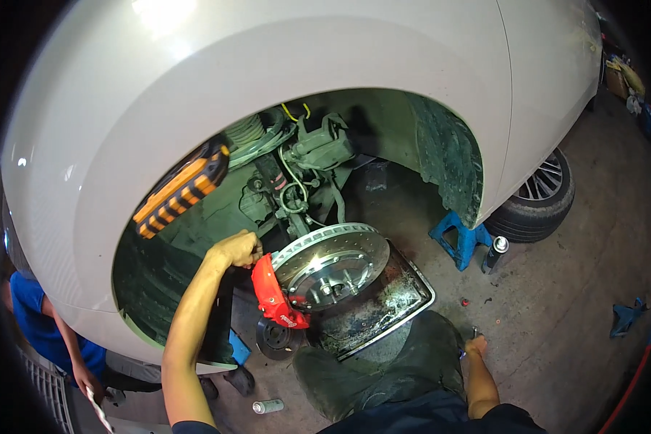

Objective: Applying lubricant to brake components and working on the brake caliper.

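Observation:
A drilled brake disc [365,253] sits on the hub inside the wheel arch of a pale car. On its left side is a red brake caliper [269,293]. My left hand [237,249] is at the caliper's upper back edge, its fingers curled closed; whatever they grip there is hidden. Low on the right, beside my knee, my right hand [476,346] is closed around a small hand tool [474,332] with a shiny metal end, its exact kind unclear. Above the disc, a grey caliper [324,148] hangs near a yellow hook [296,114].
An orange-and-black striped device [183,194] rests in the arch. Below the disc lie a stained metal tray [428,291] and another disc [275,338]. A blue jack stand [458,239], spray cans [496,252] and a wheel [539,202] are rightward. A co-worker's hand [88,382] shows far left.

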